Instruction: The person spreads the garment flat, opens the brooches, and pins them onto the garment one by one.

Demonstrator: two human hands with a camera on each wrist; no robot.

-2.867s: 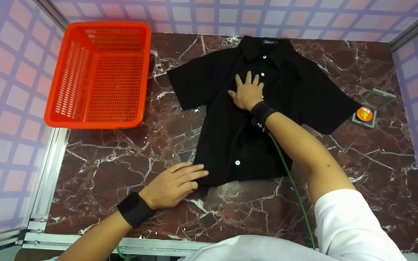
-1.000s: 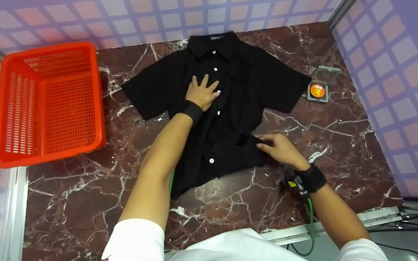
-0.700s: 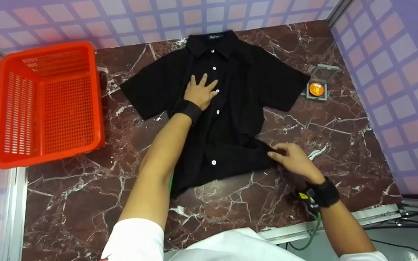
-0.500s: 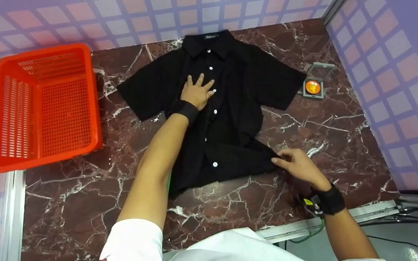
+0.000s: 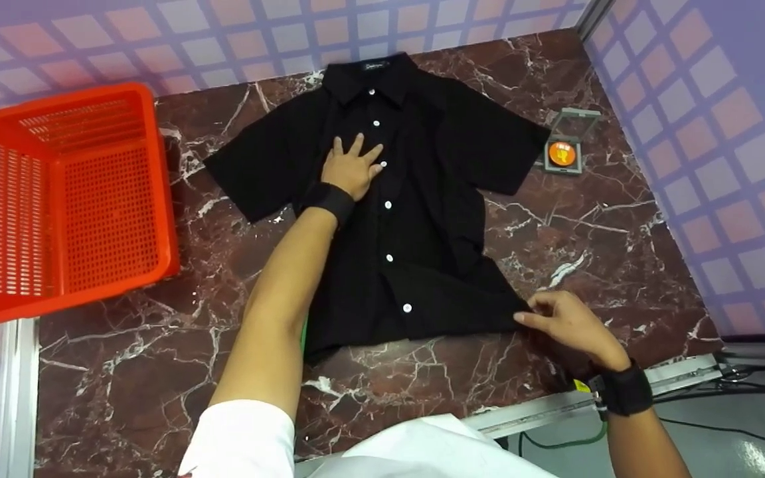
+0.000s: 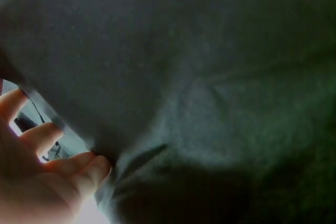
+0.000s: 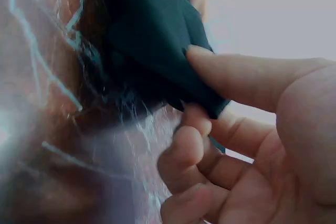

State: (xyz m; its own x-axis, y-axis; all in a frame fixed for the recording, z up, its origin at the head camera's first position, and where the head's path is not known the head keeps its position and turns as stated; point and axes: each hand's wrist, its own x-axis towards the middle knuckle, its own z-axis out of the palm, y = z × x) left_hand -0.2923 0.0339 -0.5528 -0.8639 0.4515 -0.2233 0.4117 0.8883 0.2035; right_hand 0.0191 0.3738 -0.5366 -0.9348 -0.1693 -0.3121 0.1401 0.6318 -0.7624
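A black short-sleeved button-up shirt (image 5: 422, 166) lies front up, collar toward the back wall, with white buttons down its middle. My left hand (image 5: 350, 168) rests on its chest with fingers spread, beside the button line. At the lower right corner of the hem, my right hand (image 5: 567, 321) pinches the fabric between thumb and fingers. The right wrist view shows that pinch close up, with the shirt's corner (image 7: 173, 72) between thumb and fingers. Dark cloth fills most of the left wrist view, with fingers (image 6: 73, 174) at its lower left.
An orange-red plastic basket (image 5: 162, 219) stands on the left of the marbled table (image 5: 236, 372). Near the shirt's right sleeve is an open clear-lidded case (image 5: 563, 154) with a round orange item. Tiled-pattern walls (image 5: 223, 40) border the table. A green cable (image 5: 575, 441) hangs at the front edge.
Earlier, my right hand lay on the chest and my left at the lower left hem; they have since swapped sides. Lately my right hand has drawn the hem corner outward and toward me, flattening folds.
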